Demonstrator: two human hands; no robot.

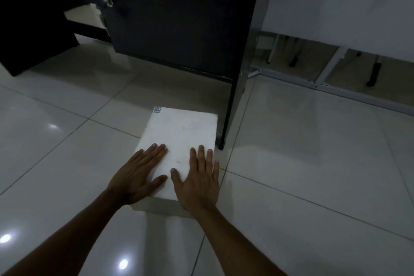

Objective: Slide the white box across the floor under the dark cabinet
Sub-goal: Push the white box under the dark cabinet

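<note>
A white box (181, 132) lies flat on the tiled floor, its long side pointing away from me, with a small label at its far left corner. My left hand (139, 175) rests palm down on the box's near left part, fingers spread. My right hand (198, 177) lies palm down on the near right part, its little finger over the box's right edge. The dark cabinet (174, 20) stands just beyond the box, raised off the floor with a gap beneath it. The box's far end is a short way in front of that gap.
A dark side panel (235, 101) with a grey edge comes down to the floor right beside the box's far right corner. Grey metal frame bars (313, 84) and a white partition (336, 0) lie to the right. Another dark piece (33, 36) hangs at upper left.
</note>
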